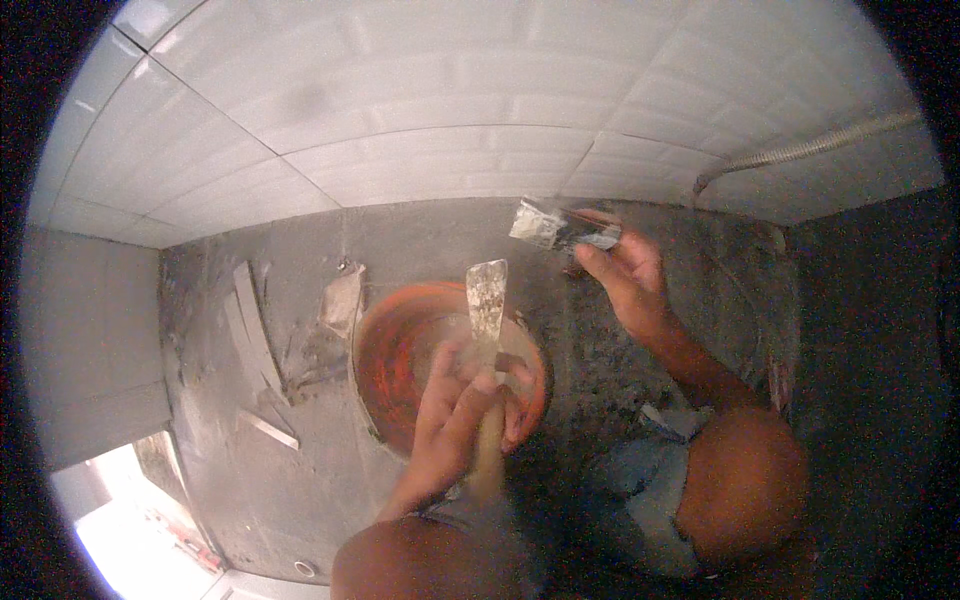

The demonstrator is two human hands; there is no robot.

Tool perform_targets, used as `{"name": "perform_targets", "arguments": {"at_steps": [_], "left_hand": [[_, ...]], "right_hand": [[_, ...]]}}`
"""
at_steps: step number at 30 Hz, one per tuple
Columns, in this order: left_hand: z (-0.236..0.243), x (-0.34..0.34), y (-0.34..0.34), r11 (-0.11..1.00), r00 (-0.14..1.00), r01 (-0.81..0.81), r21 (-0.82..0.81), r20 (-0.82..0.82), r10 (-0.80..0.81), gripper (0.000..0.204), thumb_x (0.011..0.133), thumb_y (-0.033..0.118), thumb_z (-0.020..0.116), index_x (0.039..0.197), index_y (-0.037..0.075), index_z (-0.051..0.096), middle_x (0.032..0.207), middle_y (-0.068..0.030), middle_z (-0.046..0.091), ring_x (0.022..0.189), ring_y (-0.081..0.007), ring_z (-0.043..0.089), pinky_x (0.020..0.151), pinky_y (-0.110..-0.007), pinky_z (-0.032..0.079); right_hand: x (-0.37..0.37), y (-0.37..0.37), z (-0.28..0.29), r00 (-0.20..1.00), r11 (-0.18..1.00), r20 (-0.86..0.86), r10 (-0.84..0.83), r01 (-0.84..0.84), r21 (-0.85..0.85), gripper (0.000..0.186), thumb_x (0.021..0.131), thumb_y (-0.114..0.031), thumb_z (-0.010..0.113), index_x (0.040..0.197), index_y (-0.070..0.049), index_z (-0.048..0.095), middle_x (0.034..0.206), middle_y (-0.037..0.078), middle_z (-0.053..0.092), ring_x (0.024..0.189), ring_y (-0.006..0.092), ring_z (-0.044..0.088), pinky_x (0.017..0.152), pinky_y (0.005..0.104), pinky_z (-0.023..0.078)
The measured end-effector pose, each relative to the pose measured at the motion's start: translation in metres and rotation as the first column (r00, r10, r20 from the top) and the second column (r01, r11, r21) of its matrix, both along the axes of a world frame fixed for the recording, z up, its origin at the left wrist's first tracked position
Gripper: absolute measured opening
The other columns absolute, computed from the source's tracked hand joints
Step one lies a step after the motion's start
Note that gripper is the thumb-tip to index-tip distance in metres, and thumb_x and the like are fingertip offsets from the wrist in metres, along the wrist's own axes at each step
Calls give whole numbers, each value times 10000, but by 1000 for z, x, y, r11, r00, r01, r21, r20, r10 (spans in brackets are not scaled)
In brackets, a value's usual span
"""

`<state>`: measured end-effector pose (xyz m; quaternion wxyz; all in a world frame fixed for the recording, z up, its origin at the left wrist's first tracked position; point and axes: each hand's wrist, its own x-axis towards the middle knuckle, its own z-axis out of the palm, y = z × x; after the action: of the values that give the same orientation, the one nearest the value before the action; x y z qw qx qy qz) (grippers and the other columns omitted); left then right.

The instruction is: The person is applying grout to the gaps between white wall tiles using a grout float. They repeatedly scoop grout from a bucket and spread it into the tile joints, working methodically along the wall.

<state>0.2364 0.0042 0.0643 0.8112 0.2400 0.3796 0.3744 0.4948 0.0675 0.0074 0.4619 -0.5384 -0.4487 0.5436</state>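
Note:
My left hand is closed round a putty knife with a pale handle; its narrow blade points away from me and is smeared with whitish residue. Below this hand stands an orange bucket, its inside coated with dusty grey and red patches. Out to the right, my right hand grips a flat, dark scraper between thumb and fingers. White paste covers its left end, and the fingers partly hide its other end. The two tools are apart.
Ahead rises a white tiled wall, with a ribbed conduit at the right. Thin strips lie on the grey floor left of the bucket, near a tan scrap. A bright opening shows at lower left.

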Motion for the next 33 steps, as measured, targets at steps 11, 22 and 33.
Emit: {"name": "perform_targets", "arguments": {"at_steps": [11, 22, 33], "left_hand": [[9, 21, 15, 993, 978, 116, -14, 176, -112, 271, 1092, 291, 465, 1159, 30, 491, 819, -33, 541, 571, -101, 504, 506, -246, 433], [-13, 19, 0, 997, 983, 75, -29, 172, -68, 347, 1081, 305, 502, 1293, 32, 474, 819, -22, 521, 592, -108, 505, 514, -243, 430], [-30, 25, -10, 991, 958, 123, -47, 267, -107, 465, 1078, 334, 524, 1428, 47, 415, 799, -3, 522, 621, -96, 511, 507, -245, 442]], "right_hand": [[-16, 11, 18, 989, 989, -65, 131, -126, 79, 409, 995, -3, 618, 1391, 33, 520, 1323, 129, 624, 1208, 198, 606, 1066, 361, 501], [-18, -18, -6, 996, 985, -69, 55, -43, 166, 406, 988, 0, 621, 1378, 45, 520, 1286, 147, 644, 1185, 225, 627, 1045, 383, 522], [16, -26, -6, 991, 970, 112, 73, -96, 225, 350, 973, -12, 634, 1313, 47, 575, 1236, 161, 674, 1142, 237, 653, 1014, 400, 535]]}}
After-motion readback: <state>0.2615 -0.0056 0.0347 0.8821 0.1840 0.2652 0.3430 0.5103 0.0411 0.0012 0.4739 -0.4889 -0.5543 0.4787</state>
